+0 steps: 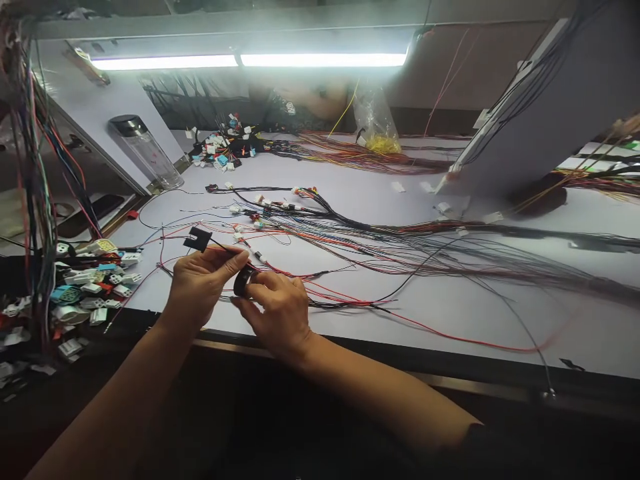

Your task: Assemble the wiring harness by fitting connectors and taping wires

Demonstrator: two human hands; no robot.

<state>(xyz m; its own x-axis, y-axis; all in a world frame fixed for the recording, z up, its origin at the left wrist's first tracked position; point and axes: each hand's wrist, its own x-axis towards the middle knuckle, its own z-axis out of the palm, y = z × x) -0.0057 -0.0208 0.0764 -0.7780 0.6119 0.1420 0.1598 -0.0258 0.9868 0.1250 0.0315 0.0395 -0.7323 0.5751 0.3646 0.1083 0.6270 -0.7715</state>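
Observation:
Thumb and fingers of my left hand (200, 283) are closed on a thin black wire (220, 246). At the wire's far end, a flat black notched connector (198, 239) sticks up past the fingers. My right hand (280, 300) grips a roll of black tape (243, 281) just right of the left thumb, close under the wire. Whether tape is stuck to the wire cannot be made out. Behind and right of both hands, a long wire harness (345, 220) with white connectors lies across the white table, and loose red wires (440, 331) run along the near side.
White and blue connectors (93, 288) are heaped at the left under hanging wires (37, 200). A glass bottle (150, 153) leans by the left panel. More connectors (225, 145) and a clear bag (377, 127) lie at the back. A grey panel (540, 113) stands on the right.

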